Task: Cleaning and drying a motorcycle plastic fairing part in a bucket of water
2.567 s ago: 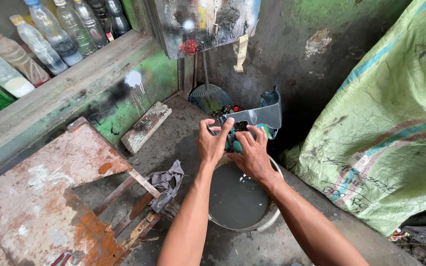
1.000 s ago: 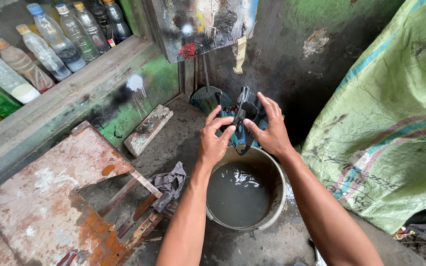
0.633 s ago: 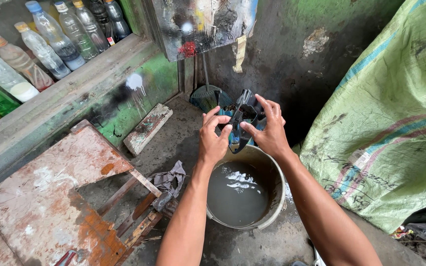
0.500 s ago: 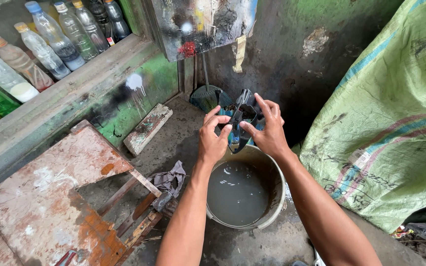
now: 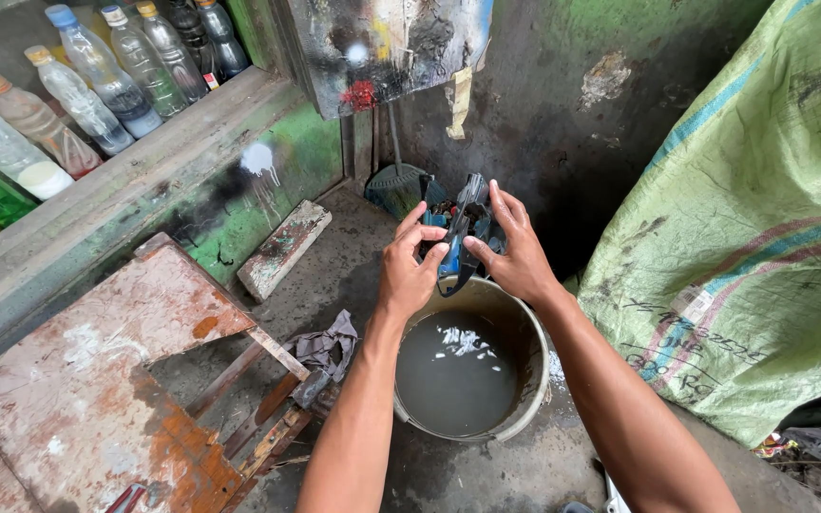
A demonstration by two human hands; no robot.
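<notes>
My left hand and my right hand both grip a folded piece of dark rubber tube, held just above the far rim of a grey bucket. The bucket holds murky water with white flecks on its surface. A loop of the rubber hangs down between my thumbs toward the water. Both forearms reach in from the bottom of the view.
A worn, rust-stained wooden stool stands at the left, with a grey rag beside it. A wooden block lies by the green wall. Plastic bottles line a shelf. A green woven sack fills the right. A small broom leans in the corner.
My hands have folded the rubber tube tighter and lifted it slightly over the bucket's far edge. The water's surface shows fresh ripples.
</notes>
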